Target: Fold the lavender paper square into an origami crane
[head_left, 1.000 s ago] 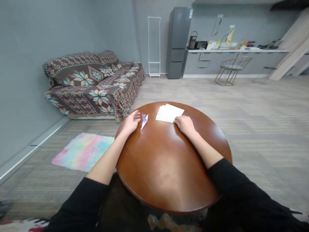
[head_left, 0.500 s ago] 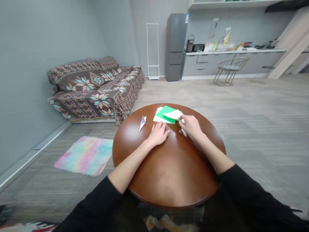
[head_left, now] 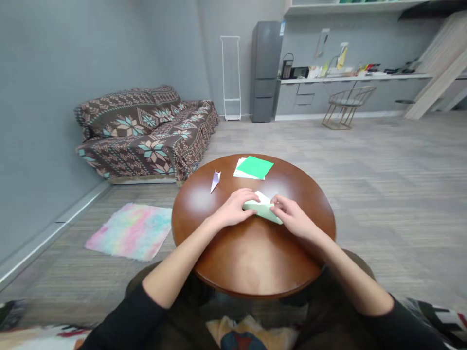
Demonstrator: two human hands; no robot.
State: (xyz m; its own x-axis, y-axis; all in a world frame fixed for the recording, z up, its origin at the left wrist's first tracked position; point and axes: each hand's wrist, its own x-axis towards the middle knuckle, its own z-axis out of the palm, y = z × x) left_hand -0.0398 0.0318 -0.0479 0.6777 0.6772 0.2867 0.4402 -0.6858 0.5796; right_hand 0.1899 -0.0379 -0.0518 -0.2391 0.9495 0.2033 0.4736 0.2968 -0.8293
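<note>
Over the middle of the round table, a pale green sheet of paper (head_left: 265,211) with a white side is curled up between my two hands. My left hand (head_left: 239,206) grips its left end, thumb in front and fingers behind. At its right part, my right hand (head_left: 290,214) pinches the paper's edge. Farther back lies a stack of paper with a bright green sheet (head_left: 257,166) on top and white sheets (head_left: 239,173) under it. Left of the stack is a small folded purple and white paper piece (head_left: 215,181).
The brown round table (head_left: 251,262) stands before my knees. Beyond it are a sofa with a patterned cover (head_left: 146,131), a fluffy pastel rug (head_left: 133,231), a grey fridge (head_left: 266,73), a white rack (head_left: 230,78), a wire chair (head_left: 348,104) and a kitchen counter (head_left: 365,77).
My right hand has brought the pale sheet from the stack toward me. My left hand has left the stack's edge and taken hold of that sheet too.
</note>
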